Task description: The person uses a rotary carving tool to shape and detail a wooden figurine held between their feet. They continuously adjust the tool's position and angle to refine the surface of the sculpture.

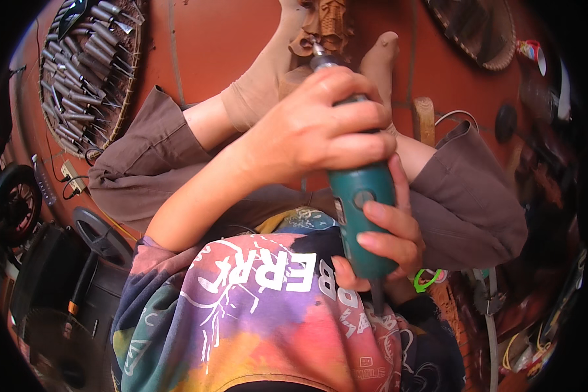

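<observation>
A green electric rotary tool (362, 186) is held slantwise over my lap, its metal nose pointing away from me. My left hand (340, 121) wraps around its front part, fingers curled over the top. Lower down, my right hand (402, 232) grips the rear of the body, and the cord leaves from the back end. The tool's tip meets a brown carved wooden figure (331, 26) at the top of the view, or lies just over it; which one I cannot tell. My two bare feet flank the carving. Its far end is cut off by the frame.
On the red tiled floor, a woven basket (136, 78) of wood-handled carving tools (88, 68) lies at the far left. Another round basket (505, 60) is at the far right, near a wooden handle (424, 121). A power strip (74, 176) sits beside my left knee.
</observation>
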### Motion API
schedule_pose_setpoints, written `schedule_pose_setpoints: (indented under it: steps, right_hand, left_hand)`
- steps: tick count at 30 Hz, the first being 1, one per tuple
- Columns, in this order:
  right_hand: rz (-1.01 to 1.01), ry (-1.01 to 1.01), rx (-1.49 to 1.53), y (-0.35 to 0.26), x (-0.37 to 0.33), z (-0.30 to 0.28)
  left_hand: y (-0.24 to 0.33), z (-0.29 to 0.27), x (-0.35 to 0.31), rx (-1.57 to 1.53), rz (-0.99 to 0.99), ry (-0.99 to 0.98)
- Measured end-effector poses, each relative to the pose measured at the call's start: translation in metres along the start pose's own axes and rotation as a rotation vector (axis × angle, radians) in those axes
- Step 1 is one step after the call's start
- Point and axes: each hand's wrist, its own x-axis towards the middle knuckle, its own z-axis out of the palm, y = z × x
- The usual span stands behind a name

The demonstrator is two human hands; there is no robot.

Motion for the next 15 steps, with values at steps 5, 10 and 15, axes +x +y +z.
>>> schedule_pose_setpoints:
  steps: [5,10,15]
  right_hand:
    - [-0.114,-0.003,-0.058,-0.007,-0.016,-0.02]
    - [-0.106,-0.093,-0.116,-0.014,-0.013,-0.028]
    - [-0.06,-0.051,-0.012,-0.005,-0.012,-0.025]
  left_hand:
    - [0.028,0.013,0.008,0.038,-0.056,0.092]
    - [0.039,0.02,0.0,0.036,-0.137,0.173]
    - [0.034,0.022,-0.002,0.087,-0.19,0.236]
